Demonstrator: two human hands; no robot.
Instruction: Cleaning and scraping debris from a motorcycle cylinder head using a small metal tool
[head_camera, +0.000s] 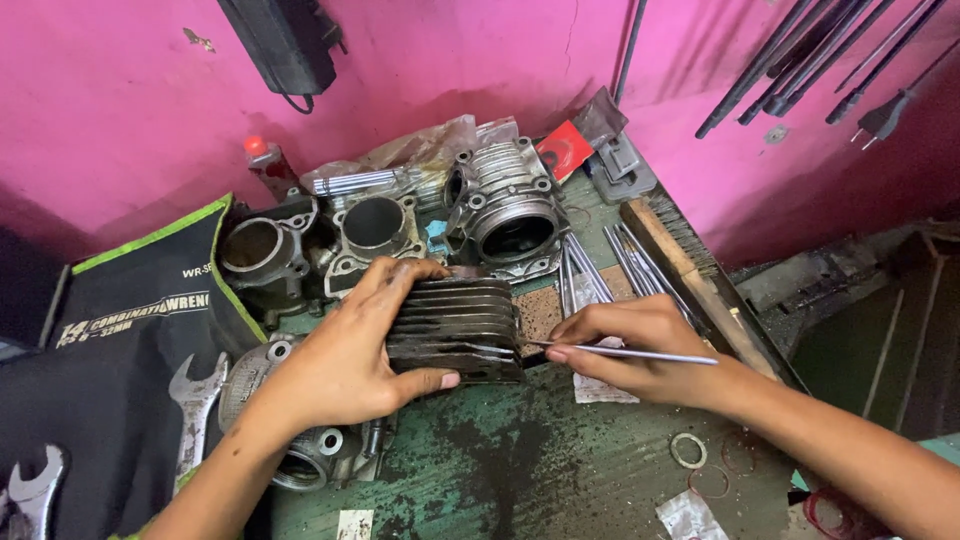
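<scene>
Dark finned cylinder (455, 328) in left hand (345, 350); right hand (630, 345) pinches thin rod (640, 353).

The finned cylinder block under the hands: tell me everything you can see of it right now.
The finned cylinder block is dark, greasy metal with stacked parallel cooling fins, their edges worn and grimy. It lies on its side on the stained green workbench, fins facing the camera. The left hand clamps it, fingers over the top and thumb along the lower edge. The right hand holds a thin metal pick whose tip meets the fins at the block's right end. Its bore is hidden.
</scene>
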